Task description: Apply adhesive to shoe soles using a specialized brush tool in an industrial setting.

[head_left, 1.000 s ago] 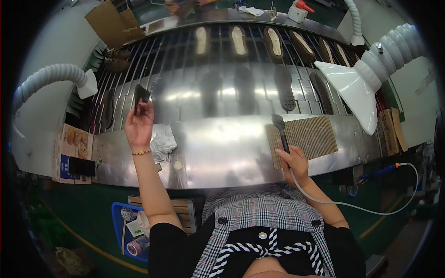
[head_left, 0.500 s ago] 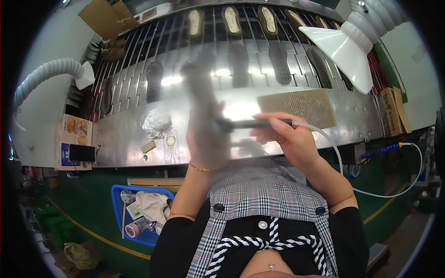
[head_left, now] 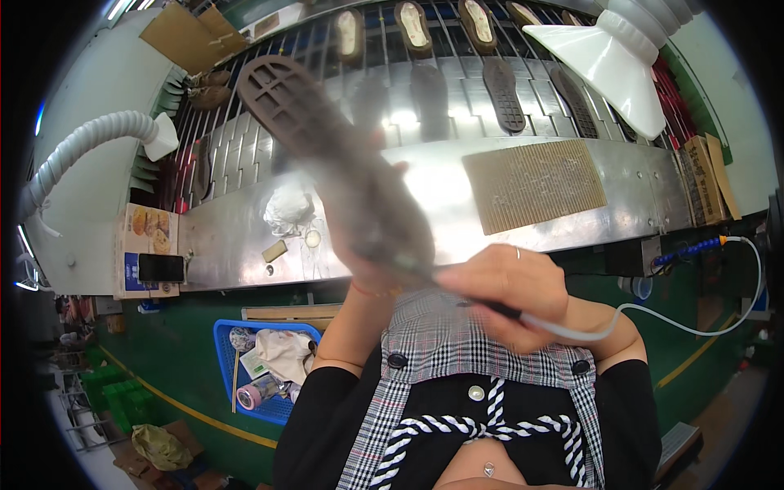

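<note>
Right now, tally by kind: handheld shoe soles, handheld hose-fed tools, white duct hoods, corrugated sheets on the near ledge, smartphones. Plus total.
Handheld shoe sole: 1
Handheld hose-fed tool: 1
White duct hoods: 2
Corrugated sheet: 1
Smartphone: 1
Total: 6

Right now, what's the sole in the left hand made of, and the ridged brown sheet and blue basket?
The sole looks like matte rubber, perhaps foam: moulded tread, partly blurred. The sheet seems dull corrugated cardboard: parallel ridges. The basket is probably slightly shiny plastic: evenly bright blue.
</note>
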Available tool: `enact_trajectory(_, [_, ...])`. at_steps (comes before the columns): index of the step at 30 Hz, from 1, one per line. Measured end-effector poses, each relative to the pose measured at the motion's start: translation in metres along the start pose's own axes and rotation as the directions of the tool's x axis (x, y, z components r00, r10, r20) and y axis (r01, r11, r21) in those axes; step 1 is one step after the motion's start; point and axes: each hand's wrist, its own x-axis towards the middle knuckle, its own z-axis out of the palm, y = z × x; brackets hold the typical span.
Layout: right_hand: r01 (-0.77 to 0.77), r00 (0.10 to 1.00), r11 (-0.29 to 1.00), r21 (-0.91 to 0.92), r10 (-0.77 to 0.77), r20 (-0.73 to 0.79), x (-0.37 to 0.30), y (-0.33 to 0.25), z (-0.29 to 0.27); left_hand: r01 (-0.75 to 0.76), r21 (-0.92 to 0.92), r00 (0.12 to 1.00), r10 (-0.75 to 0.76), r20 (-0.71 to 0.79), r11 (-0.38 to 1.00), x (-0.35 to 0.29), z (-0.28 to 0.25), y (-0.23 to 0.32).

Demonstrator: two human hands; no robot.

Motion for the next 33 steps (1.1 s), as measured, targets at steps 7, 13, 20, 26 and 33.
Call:
enact_trajectory(7, [-0.072,0.997,0.996,0.056,0.071,0.022,-0.002,0.005,0.000,0.036,-0.476,0.966,-0.153,-0.209,0.879,0.016,0.004,0.020])
enact_trajectory(13, [-0.092,0.995,0.996,0.018,0.091,0.027,-0.002,0.012,-0.001,0.100,-0.487,0.980,-0.170,-0.101,0.868,0.019,-0.001,0.032])
enact_trajectory(20, [-0.067,0.996,0.998,-0.007,0.067,0.055,0.000,0.014,-0.006,0.079,-0.631,0.971,-0.203,-0.127,0.772,0.026,-0.011,0.030])
enact_trajectory(26, [-0.009,0.989,0.995,0.100,-0.006,0.149,0.002,0.006,-0.012,0.187,-0.689,0.937,-0.338,-0.090,0.700,0.028,-0.011,0.036])
enact_trajectory(33, [-0.010,0.961,0.980,0.198,-0.045,0.274,0.004,0.006,-0.018,0.387,-0.692,0.880,-0.468,0.081,0.609,0.019,-0.017,0.031])
